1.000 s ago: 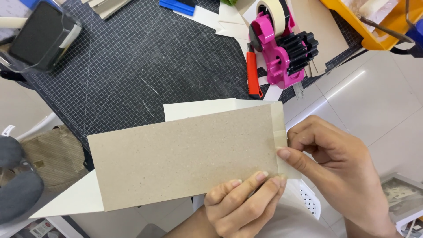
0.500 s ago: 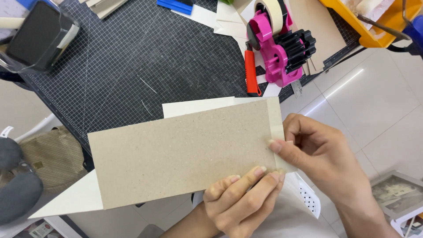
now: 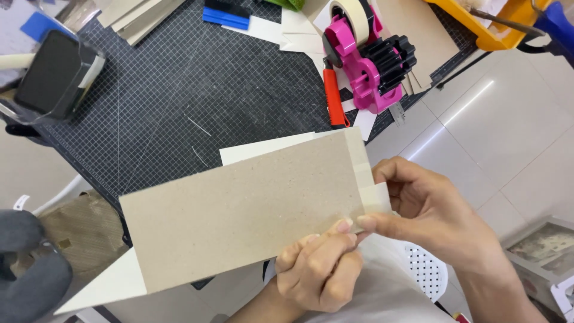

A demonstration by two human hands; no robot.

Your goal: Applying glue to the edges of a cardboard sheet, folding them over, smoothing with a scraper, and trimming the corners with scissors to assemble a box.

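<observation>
The long grey cardboard sheet (image 3: 239, 221), held above the black cutting mat (image 3: 197, 101), runs with its long axis from lower left up to the right, and the left hand (image 3: 317, 269) pinches its lower right edge while the right hand (image 3: 430, 215) closes its fingertips on the pale tape strip (image 3: 371, 194) at its right end.

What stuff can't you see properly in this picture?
- Back of the grey cardboard: faces away from the head view.
- Most of the cream sheet: behind the cardboard.
- Left hand palm and right hand fingertips: tucked behind the board and masking tape strip.
- Yellow tray: cut off by the top edge.
</observation>
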